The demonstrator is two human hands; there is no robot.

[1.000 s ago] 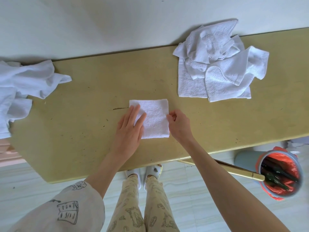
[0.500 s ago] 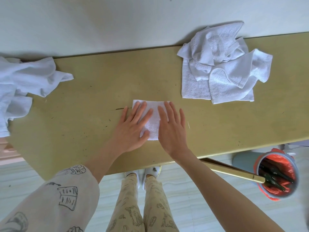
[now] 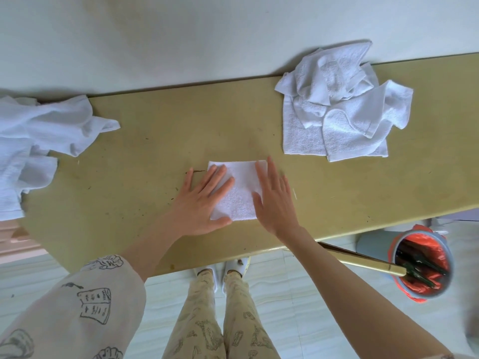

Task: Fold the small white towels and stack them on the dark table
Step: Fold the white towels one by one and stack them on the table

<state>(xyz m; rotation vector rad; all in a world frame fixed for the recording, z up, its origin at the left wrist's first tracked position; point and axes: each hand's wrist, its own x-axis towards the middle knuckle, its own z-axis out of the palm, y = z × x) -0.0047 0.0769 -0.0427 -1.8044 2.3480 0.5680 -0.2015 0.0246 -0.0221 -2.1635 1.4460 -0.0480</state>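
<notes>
Left hand (image 3: 201, 203): flat, fingers spread out straight, pressing down on the left side of the folded towel (image 3: 239, 191).
Right hand (image 3: 276, 200): flat too, fingers straight and close together, pressing on the right edge of the same towel.
Folded towel: a small white square lying flat on the bench (image 3: 145, 161), near the front edge, between the two hands.
Towel pile (image 3: 342, 107): crumpled white towels at the back right of the bench, well apart from the hands.
White cloth (image 3: 33, 149): bunched up at the left end of the bench.
Bin (image 3: 421, 268): on the floor to the right, with a red bag inside.
</notes>
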